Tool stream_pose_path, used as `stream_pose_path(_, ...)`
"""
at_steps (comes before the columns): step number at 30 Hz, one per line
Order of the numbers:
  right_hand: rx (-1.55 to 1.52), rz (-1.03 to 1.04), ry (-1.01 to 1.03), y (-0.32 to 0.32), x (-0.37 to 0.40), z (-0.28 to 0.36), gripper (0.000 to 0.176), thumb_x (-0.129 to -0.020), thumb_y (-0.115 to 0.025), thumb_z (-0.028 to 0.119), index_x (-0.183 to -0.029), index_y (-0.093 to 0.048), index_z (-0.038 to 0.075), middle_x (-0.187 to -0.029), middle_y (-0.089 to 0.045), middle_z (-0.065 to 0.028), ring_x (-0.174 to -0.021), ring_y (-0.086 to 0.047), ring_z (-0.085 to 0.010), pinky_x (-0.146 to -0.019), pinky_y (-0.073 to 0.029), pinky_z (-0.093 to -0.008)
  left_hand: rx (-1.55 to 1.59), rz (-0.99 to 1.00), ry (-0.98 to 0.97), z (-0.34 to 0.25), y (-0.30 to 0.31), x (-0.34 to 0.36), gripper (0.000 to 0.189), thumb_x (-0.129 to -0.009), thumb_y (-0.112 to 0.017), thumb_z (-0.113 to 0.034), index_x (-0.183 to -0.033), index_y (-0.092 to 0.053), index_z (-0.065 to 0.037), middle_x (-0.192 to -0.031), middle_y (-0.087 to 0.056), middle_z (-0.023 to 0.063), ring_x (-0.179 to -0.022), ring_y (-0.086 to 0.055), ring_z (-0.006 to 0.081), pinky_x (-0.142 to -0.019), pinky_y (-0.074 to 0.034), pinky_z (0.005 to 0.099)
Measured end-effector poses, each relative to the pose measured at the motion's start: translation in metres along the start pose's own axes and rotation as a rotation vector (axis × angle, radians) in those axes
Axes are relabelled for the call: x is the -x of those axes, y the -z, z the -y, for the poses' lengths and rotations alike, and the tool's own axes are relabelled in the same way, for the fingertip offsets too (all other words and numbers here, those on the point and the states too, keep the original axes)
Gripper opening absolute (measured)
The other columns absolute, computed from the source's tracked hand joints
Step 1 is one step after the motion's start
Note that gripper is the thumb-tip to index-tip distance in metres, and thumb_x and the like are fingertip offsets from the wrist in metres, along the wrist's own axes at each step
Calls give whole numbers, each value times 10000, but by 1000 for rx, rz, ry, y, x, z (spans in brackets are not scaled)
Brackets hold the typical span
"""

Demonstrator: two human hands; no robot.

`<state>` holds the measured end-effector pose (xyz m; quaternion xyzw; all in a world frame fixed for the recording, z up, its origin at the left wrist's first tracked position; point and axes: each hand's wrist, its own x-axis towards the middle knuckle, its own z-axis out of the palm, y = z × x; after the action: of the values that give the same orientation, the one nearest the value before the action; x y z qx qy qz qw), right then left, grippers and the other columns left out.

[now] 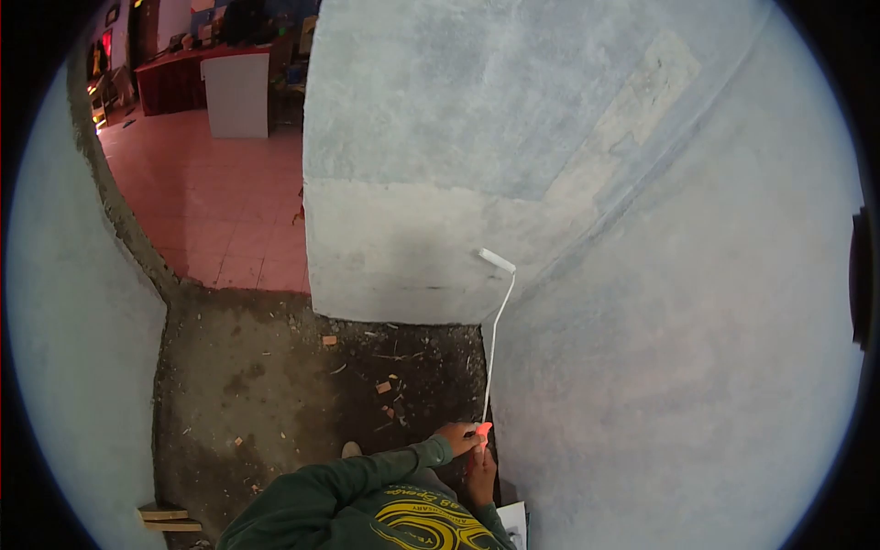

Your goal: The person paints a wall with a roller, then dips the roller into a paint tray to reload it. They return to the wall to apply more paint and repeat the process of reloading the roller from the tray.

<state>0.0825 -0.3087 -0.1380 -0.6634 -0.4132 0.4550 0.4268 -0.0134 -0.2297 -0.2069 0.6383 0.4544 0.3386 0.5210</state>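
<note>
Broadly, boxed in by grey plastered walls: a big right wall (697, 367) filling most of the view, a front wall (412, 137) meeting it at a corner, and a left wall (73, 321) with a rough broken edge. Below, a dark dirt floor (257, 385), littered and uneven, running between the three. Beyond the gap on the left, a pink tiled floor (211, 202) with a white board (236, 94) standing on it and a red table (174, 78) well behind.

Nearer, at the bottom edge, a green sweater (312, 504) with a yellow print, one sleeve stretching rightward toward the corner. Leaning up along that corner, a paint roller (496, 260): white head pressed against the front wall just beside the corner, thin pale rod sloping down to an orange grip (482, 429).

On the grip, the left hand (460, 438), fingers wrapped tight around it. Just under it, touching the handle's lower end, the right hand (481, 478); cannot tell how its fingers sit, since the back of the hand hides them.

Smaller still: a pale shoe tip (351, 449) near the sleeve, stacked planks (165, 518) at the lower left, a white sheet (513, 524) by the right wall, and wood scraps (383, 388) scattered over the dirt.
</note>
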Motion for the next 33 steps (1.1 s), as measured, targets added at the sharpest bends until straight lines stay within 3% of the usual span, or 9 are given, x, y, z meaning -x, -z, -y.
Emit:
stream_pose_path(7, -31, 25, -153, 7, -8, -26, 353, -983, -404, 387, -864, -502, 69, -615, -494, -17, -457, -466, -97, -407, -360, -253, -35, 246, 242, 14, -3, -10, 406, -841, -579, -411, -1047, -667, -73, -865, -684, 120, -793, -658, 240, -722, -491, 349)
stream_pose_path(9, -171, 72, -313, 1, -10, -26, 349, -982, -407, 384, -864, -503, 69, -603, -492, -17, -458, -473, -99, -410, -366, -259, -26, 255, 276, 23, 0, -14, 402, -834, -582, -405, -1016, -671, -58, -853, -683, 112, -776, -656, 240, -716, -489, 351)
stream_pose_path(11, -164, 64, -227, -2, -11, -50, 334, -980, -417, 377, -872, -504, 73, -594, -489, -17, -447, -467, -102, -401, -364, -257, -22, 288, 320, 28, 6, -8, 399, -827, -585, -398, -986, -674, -43, -842, -682, 104, -758, -654, 240, -709, -487, 352)
stream_pose_path(13, -341, 124, -394, -2, -15, -46, 320, -978, -429, 369, -871, -504, 77, -591, -490, -17, -437, -464, -105, -389, -361, -254, 54, 311, 412, 20, 13, -11, 378, -840, -598, -375, -987, -672, -35, -767, -660, 72, -663, -623, 171, -632, -479, 322)
stream_pose_path(15, -380, 132, -418, 2, -18, -58, 306, -978, -433, 367, -891, -499, 81, -598, -490, -17, -434, -463, -107, -384, -361, -252, -5, 331, 344, 31, 9, -10, 339, -864, -593, -339, -1000, -663, -36, -736, -634, 48, -615, -583, 122, -582, -465, 295)
stream_pose_path(17, -405, 138, -440, 4, -16, -64, 294, -978, -437, 366, -910, -494, 85, -605, -490, -17, -431, -462, -109, -379, -360, -251, 54, 367, 424, 28, 6, -11, 318, -862, -583, -300, -987, -676, -23, -823, -669, 71, -756, -614, 137, -705, -482, 300)
stream_pose_path(19, -496, 170, -440, 6, -10, -64, 271, -976, -441, 358, -952, -478, 91, -619, -484, -17, -435, -465, -114, -384, -369, -252, 58, 384, 417, 43, -4, -5, 295, -876, -577, -277, -987, -665, -18, -831, -662, 54, -751, -604, 129, -692, -478, 297)
stream_pose_path(22, -585, 137, -489, 6, -2, -68, 248, -975, -449, 342, -981, -468, 94, -626, -481, -17, -440, -458, -113, -387, -370, -252, 206, 424, 369, 51, -9, 3, 278, -898, -576, -286, -922, -625, -13, -728, -612, 32, -609, -541, 85, -550, -441, 274)
stream_pose_path(33, -551, -389, -473, -69, 89, -75, 252, -957, -470, 335, -925, -496, 87, -595, -449, 12, -460, -446, -78, -390, -342, -240, 149, 739, 307, 67, 7, 59, 248, -896, -601, -273, -899, -626, -27, -705, -587, 17, -608, -525, 87, -544, -429, 263)
